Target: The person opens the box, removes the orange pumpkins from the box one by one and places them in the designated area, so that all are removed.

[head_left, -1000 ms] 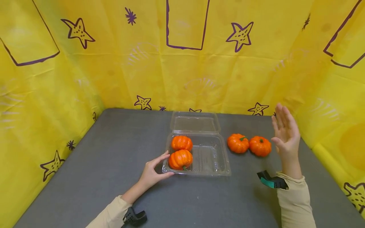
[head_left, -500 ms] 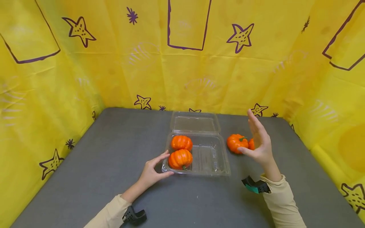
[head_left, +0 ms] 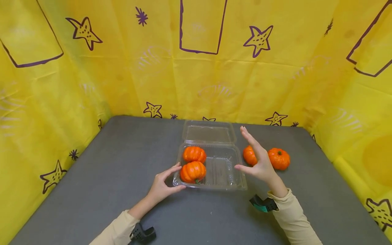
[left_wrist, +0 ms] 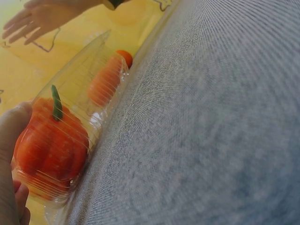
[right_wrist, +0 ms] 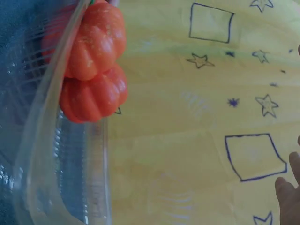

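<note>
A clear plastic clamshell container [head_left: 218, 185] lies on the table with its lid [head_left: 209, 132] folded back. Two small orange pumpkins, a front one [head_left: 193, 172] and a rear one [head_left: 194, 154], sit in its left half. My left hand [head_left: 162, 185] holds the container's front left corner between thumb and fingers; the left wrist view shows a finger against the clear wall [left_wrist: 70, 79]. Above the container's right edge is my right hand [head_left: 260, 165], fingers extended, thumb apart, holding nothing. Two more pumpkins rest outside to the right, one partly hidden [head_left: 249, 156] behind that hand, the other [head_left: 278, 159] beyond it.
The dark grey table [head_left: 122, 163] carries the container and the loose pumpkins. Yellow cloth [head_left: 196, 85] with purple drawings hangs behind the table and along both sides. Each wrist bears a black camera mount [head_left: 142, 234].
My right hand has moved left from beyond the loose pumpkins to the container's right edge, its fingers staying extended. The left hand, container and pumpkins look unmoved.
</note>
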